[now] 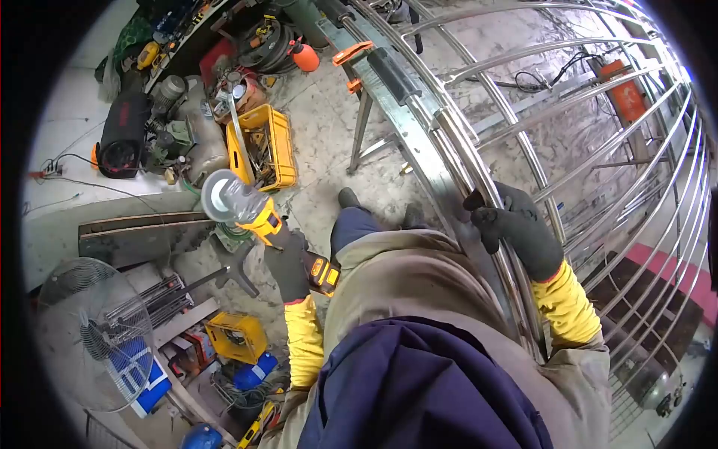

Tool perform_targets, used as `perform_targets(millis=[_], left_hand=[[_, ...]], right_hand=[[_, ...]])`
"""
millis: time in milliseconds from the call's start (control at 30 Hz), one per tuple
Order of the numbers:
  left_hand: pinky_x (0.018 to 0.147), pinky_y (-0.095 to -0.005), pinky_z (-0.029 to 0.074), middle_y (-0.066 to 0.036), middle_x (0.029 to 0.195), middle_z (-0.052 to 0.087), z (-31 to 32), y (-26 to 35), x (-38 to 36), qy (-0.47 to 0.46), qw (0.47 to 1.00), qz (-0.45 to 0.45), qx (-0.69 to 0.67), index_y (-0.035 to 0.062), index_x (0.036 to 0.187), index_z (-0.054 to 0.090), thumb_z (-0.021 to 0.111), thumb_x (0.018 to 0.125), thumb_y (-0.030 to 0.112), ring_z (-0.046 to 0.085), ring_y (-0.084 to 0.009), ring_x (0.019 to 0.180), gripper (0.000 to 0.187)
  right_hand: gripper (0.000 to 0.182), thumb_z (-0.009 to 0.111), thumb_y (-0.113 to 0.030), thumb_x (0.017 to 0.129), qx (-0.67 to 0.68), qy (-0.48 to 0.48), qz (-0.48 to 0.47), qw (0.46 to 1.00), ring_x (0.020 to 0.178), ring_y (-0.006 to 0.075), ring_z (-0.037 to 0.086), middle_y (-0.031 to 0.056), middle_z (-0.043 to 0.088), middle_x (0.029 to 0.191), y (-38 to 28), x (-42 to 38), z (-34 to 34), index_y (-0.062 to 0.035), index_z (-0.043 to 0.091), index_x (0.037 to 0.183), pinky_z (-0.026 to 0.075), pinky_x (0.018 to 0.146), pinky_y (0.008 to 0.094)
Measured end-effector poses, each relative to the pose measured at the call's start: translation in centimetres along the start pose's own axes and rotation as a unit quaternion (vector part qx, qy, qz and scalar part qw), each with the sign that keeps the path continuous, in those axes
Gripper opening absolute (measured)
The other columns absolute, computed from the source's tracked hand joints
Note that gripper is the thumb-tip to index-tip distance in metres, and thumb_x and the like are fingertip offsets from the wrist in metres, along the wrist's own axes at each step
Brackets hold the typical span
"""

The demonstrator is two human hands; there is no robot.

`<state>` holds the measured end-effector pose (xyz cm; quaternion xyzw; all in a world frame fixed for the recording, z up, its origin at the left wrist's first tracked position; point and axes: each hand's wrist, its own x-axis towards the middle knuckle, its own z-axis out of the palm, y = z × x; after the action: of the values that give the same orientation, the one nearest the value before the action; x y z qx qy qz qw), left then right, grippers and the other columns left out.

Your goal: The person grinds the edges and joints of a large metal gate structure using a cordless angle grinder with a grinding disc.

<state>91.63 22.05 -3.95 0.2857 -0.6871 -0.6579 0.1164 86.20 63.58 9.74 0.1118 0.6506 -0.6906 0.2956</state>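
Note:
My left hand (287,268), in a dark work glove with a yellow sleeve, is closed around a yellow and black cordless angle grinder (262,222). The grinder's round pale disc (222,196) points away from me over the floor, apart from the metalwork. On the other side, my right hand (527,233), gloved the same way, has its fingers bent over a shiny metal tube (512,280). This tube belongs to a large frame of curved bars (516,123), which lies along a long metal workbench (422,153). Whether the disc is spinning cannot be seen.
A yellow crate (283,150) of scrap metal stands beyond the grinder. An orange spray bottle (304,56) is farther back. At lower left are a caged fan (93,333) and another yellow crate (236,337). Orange clamps (351,54) sit on the bench. Cables (112,183) run at the left.

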Motion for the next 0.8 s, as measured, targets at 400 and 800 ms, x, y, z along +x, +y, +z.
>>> perform_targets(millis=[400, 800], left_hand=[[0.074, -0.0308, 0.053, -0.002, 0.092, 0.068, -0.3, -0.8, -0.1, -0.017, 0.999, 0.007, 0.035, -0.0004, 0.111, 0.069, 0.074, 0.09, 0.01, 0.065, -0.0133, 0.08, 0.025], [0.063, -0.0315, 0.049, 0.0, 0.082, 0.067, 0.5, 9.2, 0.6, -0.031, 0.957, 0.115, 0.264, 0.0003, 0.1, 0.068, 0.078, 0.085, 0.011, 0.06, -0.0107, 0.069, 0.021]], right_hand=[[0.028, 0.07, -0.016, 0.1, 0.049, 0.014, -0.026, 0.998, 0.061, 0.0085, 0.057, 0.0041, 0.069, 0.089, 0.3, 0.0, 0.3, 0.0038, 0.071, 0.121, 0.046, 0.056, 0.0253], [0.036, 0.069, -0.038, 0.104, -0.238, 0.09, -0.214, 0.943, 0.073, 0.0095, 0.058, 0.0019, 0.063, 0.084, -2.2, 4.1, -1.6, -0.0024, 0.069, 0.112, 0.05, 0.068, 0.0302]])
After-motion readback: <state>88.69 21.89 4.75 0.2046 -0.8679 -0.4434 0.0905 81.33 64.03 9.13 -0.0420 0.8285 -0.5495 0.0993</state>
